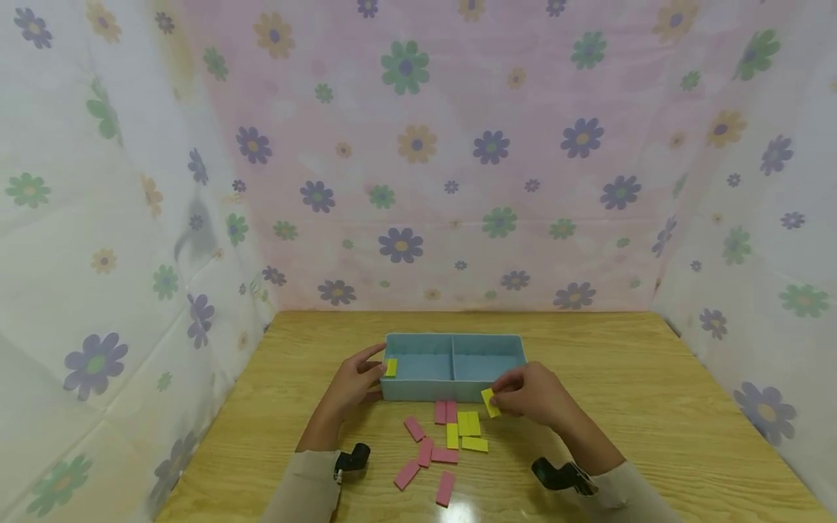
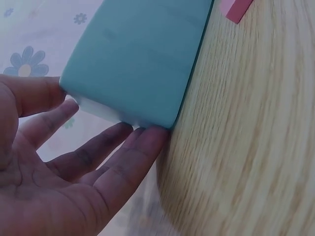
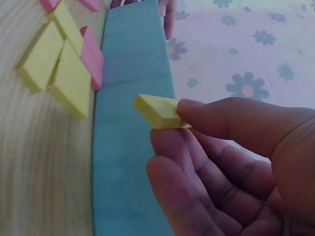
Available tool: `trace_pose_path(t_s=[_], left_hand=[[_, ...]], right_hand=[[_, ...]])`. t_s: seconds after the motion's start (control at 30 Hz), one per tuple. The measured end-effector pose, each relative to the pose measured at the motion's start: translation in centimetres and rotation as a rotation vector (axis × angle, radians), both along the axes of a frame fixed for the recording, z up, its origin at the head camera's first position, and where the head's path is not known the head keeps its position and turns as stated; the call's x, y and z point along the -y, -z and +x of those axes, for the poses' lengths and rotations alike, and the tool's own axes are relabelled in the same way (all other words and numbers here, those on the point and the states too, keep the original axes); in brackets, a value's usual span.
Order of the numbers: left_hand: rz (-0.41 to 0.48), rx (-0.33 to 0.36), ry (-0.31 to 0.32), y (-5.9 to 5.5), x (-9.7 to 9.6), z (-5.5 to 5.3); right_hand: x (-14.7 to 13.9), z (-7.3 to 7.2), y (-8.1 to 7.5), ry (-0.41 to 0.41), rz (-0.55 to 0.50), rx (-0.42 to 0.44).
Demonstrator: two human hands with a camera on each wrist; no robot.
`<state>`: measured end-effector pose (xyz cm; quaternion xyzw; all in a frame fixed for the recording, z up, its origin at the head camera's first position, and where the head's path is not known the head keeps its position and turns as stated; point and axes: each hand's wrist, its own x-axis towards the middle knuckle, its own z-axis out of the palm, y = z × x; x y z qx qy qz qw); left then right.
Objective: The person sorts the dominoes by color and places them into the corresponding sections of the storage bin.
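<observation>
A light blue box (image 1: 418,391) with two compartments stands on the table. My left hand (image 1: 354,381) is at its left end; in the left wrist view the thumb lies at the upper corner and the other fingertips rest against the end wall (image 2: 108,109). Inside the left compartment, against the left wall, is a yellow block (image 1: 391,367). My right hand (image 1: 532,394) pinches another flat yellow block (image 3: 156,111) between thumb and fingers, just in front of the box's right part. Several yellow blocks (image 1: 468,423) lie on the table before the box.
Several pink blocks (image 1: 445,489) are scattered on the wooden table (image 1: 261,407) nearer to me, between my forearms. Two pink ones (image 1: 446,412) lie close to the box's front wall. Flower-patterned cloth (image 1: 458,203) encloses the table at the back and both sides.
</observation>
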<state>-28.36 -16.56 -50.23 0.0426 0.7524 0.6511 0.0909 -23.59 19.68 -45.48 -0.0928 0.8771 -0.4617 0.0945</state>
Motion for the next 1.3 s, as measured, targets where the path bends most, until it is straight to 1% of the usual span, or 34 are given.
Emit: trace_pose_path(t_s=[0.23, 0.33, 0.5, 0.6, 0.73, 0.97, 1.1, 1.3], left_hand=[[-0.022, 0.004, -0.016, 0.2, -0.2, 0.0], [-0.014, 0.009, -0.039, 0.1, -0.3, 0.0], [-0.057, -0.017, -0.082, -0.2, -0.4, -0.5], [-0.064, -0.029, -0.065, 0.0, -0.4, -0.8], [-0.049, -0.03, -0.028, 0.0, -0.4, -0.8], [-0.051, -0.019, -0.025, 0.0, -0.2, -0.7], [-0.039, -0.022, -0.012, 0.1, -0.1, -0.6], [-0.025, -0.024, -0.015, 0.4, 0.0, -0.8]], right_hand=[[0.5, -0.9, -1.0, -0.015, -0.068, 0.009], [0.8, -1.5, -1.3, -0.002, -0.098, 0.027], [1.0, -2.4, -1.9, 0.032, -0.166, 0.075], [1.3, -2.8, -2.2, 0.044, -0.193, 0.092], [2.0, -3.4, -2.5, 0.065, -0.236, 0.113], [3.5, -4.6, -2.4, 0.094, -0.294, 0.142], [4.1, -5.3, -2.2, 0.1, -0.31, 0.149], [5.2, -6.1, -2.1, 0.107, -0.319, 0.159]])
